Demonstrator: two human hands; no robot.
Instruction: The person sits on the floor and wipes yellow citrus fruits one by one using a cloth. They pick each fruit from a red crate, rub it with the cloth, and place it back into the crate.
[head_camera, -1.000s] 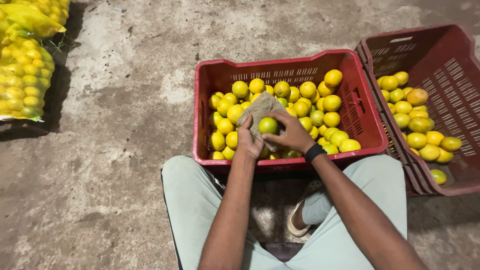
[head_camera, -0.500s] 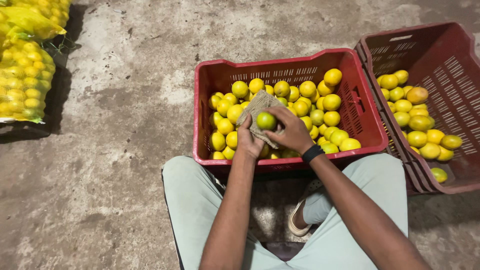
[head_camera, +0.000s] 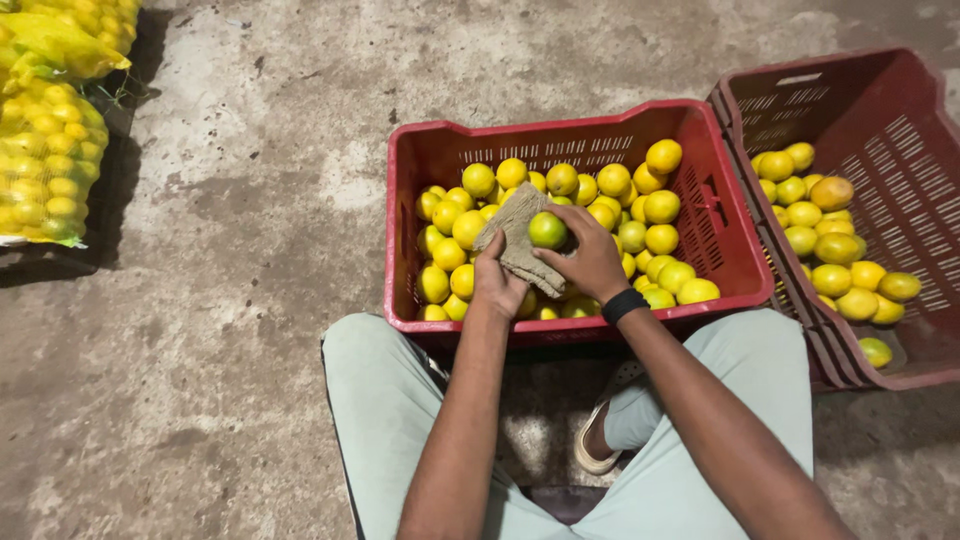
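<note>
A seated person is gripping a greenish-yellow citrus fruit (head_camera: 547, 230) in the right hand (head_camera: 590, 262), pressing it against a piece of coarse brown cloth (head_camera: 518, 238) that the left hand (head_camera: 497, 283) is clutching from the 7 o'clock side. Both hands are hovering over a red plastic crate (head_camera: 430, 150) heaped with yellow fruit. A second, darker red crate (head_camera: 880, 120) is sitting at 3 o'clock, partly filled. Yellow mesh sacks of fruit (head_camera: 45, 150) are lying at 10 o'clock on the concrete floor (head_camera: 250, 250).
</note>
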